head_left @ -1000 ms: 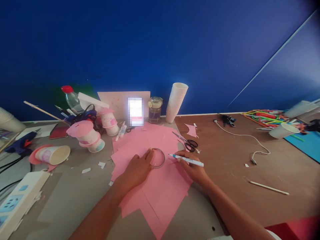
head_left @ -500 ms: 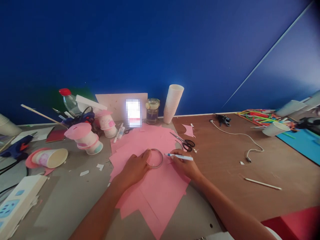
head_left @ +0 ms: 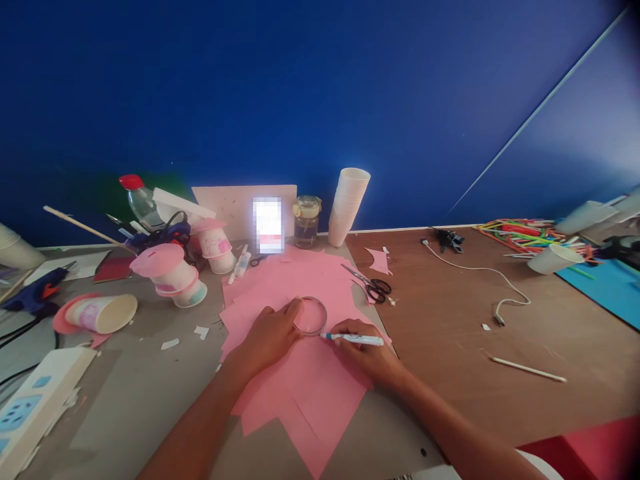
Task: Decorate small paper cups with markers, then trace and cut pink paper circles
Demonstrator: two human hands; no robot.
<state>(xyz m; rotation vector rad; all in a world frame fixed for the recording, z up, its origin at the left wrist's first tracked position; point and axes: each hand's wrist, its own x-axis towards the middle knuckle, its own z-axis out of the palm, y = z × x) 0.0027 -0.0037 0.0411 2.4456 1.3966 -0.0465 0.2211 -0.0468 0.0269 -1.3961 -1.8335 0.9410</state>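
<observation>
A clear round ring [head_left: 310,315] lies flat on a spread of pink paper sheets [head_left: 320,380]. My left hand [head_left: 270,335] presses on the ring's left rim with its fingers curled against it. My right hand [head_left: 361,352] grips a white marker with a blue tip [head_left: 353,339]. The marker tip touches the paper at the ring's lower right edge.
Black scissors [head_left: 373,285] lie just beyond the ring, with a stack of paper cups [head_left: 349,205], a jar [head_left: 307,221] and a lit phone [head_left: 269,224] at the wall. Pink-decorated cups [head_left: 170,272], a glue gun [head_left: 35,295] and a power strip [head_left: 35,400] stand left. A cable [head_left: 490,280], a white stick [head_left: 529,370] and coloured straws [head_left: 525,233] lie right.
My right hand has brought the marker down and left, from the ring's right side to its lower right edge. My left hand stays on the ring.
</observation>
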